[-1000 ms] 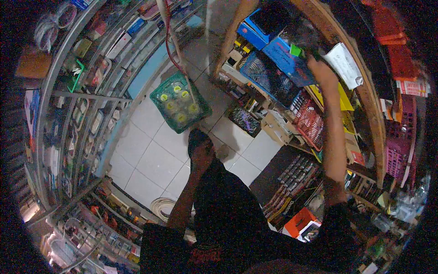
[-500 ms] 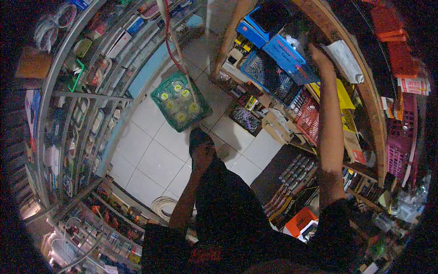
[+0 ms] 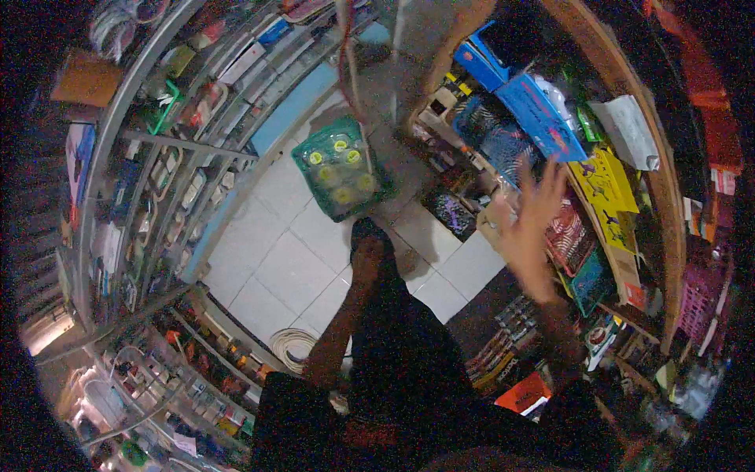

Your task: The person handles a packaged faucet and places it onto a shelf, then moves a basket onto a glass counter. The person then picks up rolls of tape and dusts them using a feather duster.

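My right hand [image 3: 533,224] is raised over the shelf on the right, fingers spread, with nothing visible in it. Its fingertips are near the lower end of a blue box [image 3: 543,118] and beside a red patterned basket [image 3: 569,236]. A yellow box [image 3: 607,193] stands to the right of the fingers. My left hand [image 3: 368,259] hangs low near my leg, dark and in shadow; its fingers cannot be made out. Just beyond it, a green basket [image 3: 308,177] holds several clear containers with yellow labels.
Glass-fronted shelves [image 3: 189,149] full of packaged goods line the left. A coil of pale cable [image 3: 292,348] lies on the white tiled floor [image 3: 271,271]. An orange box [image 3: 523,392] is at the lower right. A purple basket [image 3: 698,299] is at the far right.
My right hand has come back from behind the blue box toward me, and its fingers are now spread. The view has shifted, so the shelves and floor basket appear farther right.
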`<state>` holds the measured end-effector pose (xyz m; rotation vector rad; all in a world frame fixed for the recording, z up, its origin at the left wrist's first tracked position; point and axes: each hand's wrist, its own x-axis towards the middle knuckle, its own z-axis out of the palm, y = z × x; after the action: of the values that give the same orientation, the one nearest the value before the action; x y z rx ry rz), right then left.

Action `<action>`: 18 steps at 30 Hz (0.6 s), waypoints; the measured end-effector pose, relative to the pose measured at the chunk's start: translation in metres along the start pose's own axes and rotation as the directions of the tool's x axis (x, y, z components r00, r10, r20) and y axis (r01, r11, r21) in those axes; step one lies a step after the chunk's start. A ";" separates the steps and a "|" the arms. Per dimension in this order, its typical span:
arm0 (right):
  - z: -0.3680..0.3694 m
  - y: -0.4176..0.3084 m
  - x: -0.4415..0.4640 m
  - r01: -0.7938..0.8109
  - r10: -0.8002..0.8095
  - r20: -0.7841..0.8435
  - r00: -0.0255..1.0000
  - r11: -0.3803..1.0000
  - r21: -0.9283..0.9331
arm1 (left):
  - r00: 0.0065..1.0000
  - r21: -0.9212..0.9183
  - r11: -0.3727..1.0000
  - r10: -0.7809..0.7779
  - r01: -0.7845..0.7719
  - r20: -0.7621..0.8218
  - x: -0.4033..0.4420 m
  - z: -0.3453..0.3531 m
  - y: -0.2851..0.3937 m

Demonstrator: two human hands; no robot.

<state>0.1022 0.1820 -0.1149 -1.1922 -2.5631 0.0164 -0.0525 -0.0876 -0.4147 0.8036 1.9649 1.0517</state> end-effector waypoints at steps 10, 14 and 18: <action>0.139 0.008 -0.377 -0.085 -0.180 0.863 0.472 0.965 0.247 | 0.925 0.362 0.852 0.361 -0.378 0.115 0.071 0.000 -0.103; 0.161 0.042 -0.448 -0.236 0.123 0.819 0.560 0.972 0.015 | 0.993 -0.329 0.943 -0.001 0.039 0.114 0.080 0.028 -0.122; 0.189 0.082 -0.442 -0.738 0.328 0.875 0.357 0.673 0.049 | 0.974 0.457 0.877 0.051 -0.150 0.221 0.085 0.025 -0.058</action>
<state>0.3762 -0.0722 -0.4281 -2.1351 -2.3021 1.6138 -0.0858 -0.0371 -0.5024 1.2371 2.0410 0.5132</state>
